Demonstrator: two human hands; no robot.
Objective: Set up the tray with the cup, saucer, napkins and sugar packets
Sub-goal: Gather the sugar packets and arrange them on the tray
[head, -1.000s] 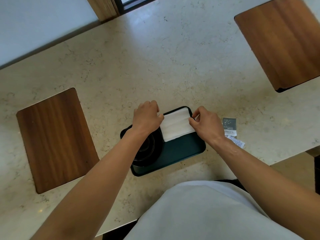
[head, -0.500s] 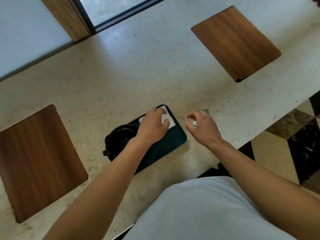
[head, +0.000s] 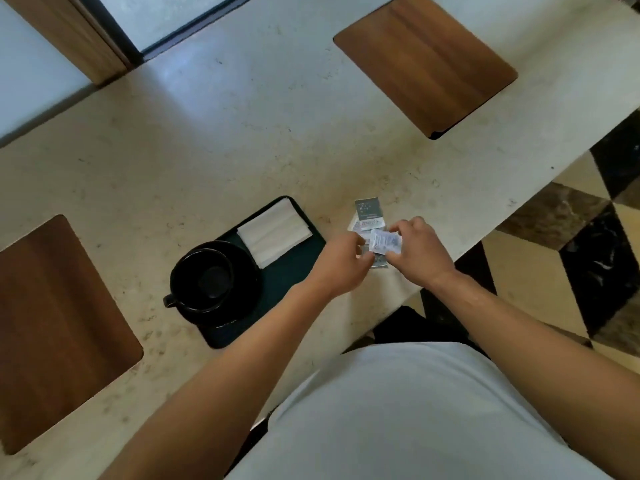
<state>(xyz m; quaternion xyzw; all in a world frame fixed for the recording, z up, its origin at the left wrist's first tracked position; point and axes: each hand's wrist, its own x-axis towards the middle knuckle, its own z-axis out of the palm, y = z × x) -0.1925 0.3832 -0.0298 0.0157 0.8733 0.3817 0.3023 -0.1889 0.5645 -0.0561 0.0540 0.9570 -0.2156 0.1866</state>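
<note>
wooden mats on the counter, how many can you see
3. One mat lies at the left, beside the tray. One lies at the far right of the counter. The third, at the top left, is cut off by the picture's edge.

The left hand left the napkins and joined the right hand at the packets; a white packet was lifted between them.
</note>
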